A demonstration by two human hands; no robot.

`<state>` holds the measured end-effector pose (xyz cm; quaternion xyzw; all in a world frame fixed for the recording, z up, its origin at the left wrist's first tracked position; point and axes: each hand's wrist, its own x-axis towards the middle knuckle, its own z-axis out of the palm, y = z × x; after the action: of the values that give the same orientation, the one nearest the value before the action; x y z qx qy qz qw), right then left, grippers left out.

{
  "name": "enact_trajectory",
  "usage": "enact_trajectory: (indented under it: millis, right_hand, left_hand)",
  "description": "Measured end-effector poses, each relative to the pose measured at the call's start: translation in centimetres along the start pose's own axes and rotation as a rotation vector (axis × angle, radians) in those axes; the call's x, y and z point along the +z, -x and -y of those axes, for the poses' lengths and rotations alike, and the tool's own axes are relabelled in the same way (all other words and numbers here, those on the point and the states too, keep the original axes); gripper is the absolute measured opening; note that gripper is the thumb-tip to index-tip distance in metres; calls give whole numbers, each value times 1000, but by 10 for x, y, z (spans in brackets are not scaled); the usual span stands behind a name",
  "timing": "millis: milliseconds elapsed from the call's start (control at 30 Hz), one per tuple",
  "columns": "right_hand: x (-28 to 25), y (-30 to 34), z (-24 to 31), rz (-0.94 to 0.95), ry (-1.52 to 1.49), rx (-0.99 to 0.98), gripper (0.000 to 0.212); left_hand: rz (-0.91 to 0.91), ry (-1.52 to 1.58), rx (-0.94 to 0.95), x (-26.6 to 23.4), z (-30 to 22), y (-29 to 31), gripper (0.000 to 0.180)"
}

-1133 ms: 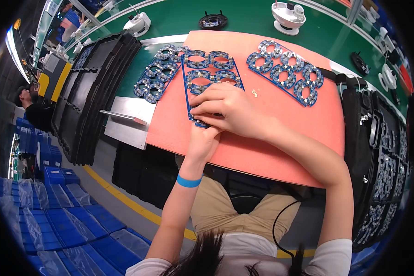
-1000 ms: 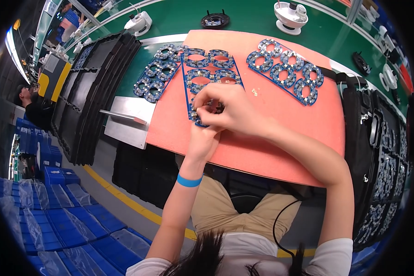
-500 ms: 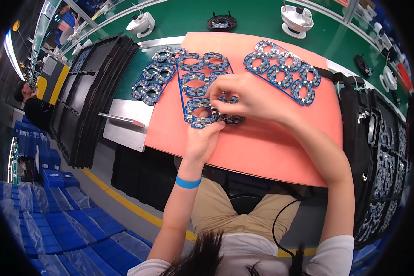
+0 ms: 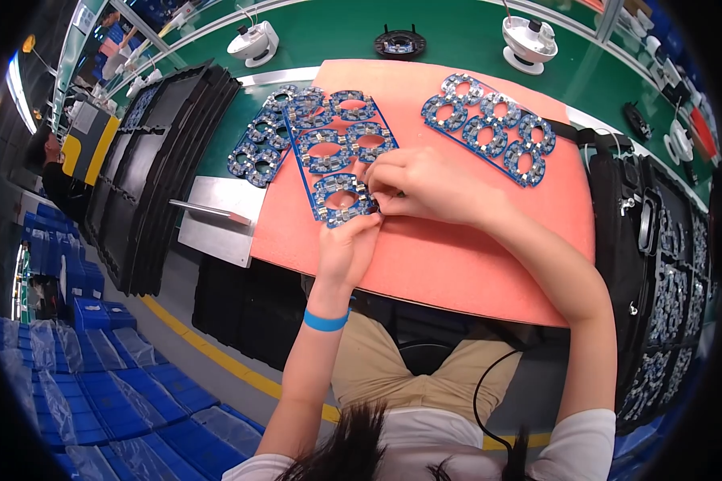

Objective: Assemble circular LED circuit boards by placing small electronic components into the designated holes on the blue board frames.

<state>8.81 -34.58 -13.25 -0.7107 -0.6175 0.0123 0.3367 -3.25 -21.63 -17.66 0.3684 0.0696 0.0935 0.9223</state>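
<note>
A blue circuit board panel [image 4: 347,145] with several ring-shaped boards is tilted over the pink mat [image 4: 457,248]. My left hand [image 4: 350,244] grips its near edge, thumb on top and fingers underneath. At the panel's near right corner, my right hand [image 4: 429,186] has its fingers curled and pinched against the board there, mostly covering that ring. A second panel [image 4: 258,143] lies to the left, partly under the far end of the held one. To the right, a third panel [image 4: 484,131] lies slanted on the mat.
A metal plate with a raised bar [image 4: 214,232] sits at the mat's left edge. Black trays [image 4: 148,184] are stacked at left; more trays with boards [image 4: 670,297] stand at right. White devices [image 4: 529,40] and a black round part [image 4: 399,44] are on the green bench [image 4: 329,24].
The held panel has shifted left and slightly away. My right hand has moved down onto its near right corner, where the ring is now mostly covered.
</note>
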Motion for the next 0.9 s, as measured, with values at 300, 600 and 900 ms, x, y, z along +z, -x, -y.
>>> enact_trajectory:
  millis: [300, 600, 900]
  right_hand:
    - [7, 2, -11, -108, 75, -209, 15]
    - [-17, 3, -23, 19, -215, 104, 16]
    - [-16, 12, -36, 126, 233, 64, 16]
  left_hand:
    - [-8, -3, 30, -2, 4, -1, 63]
    - [-1, 28, 63, 4, 2, -1, 67]
    - [3, 33, 76, 2, 3, 0, 71]
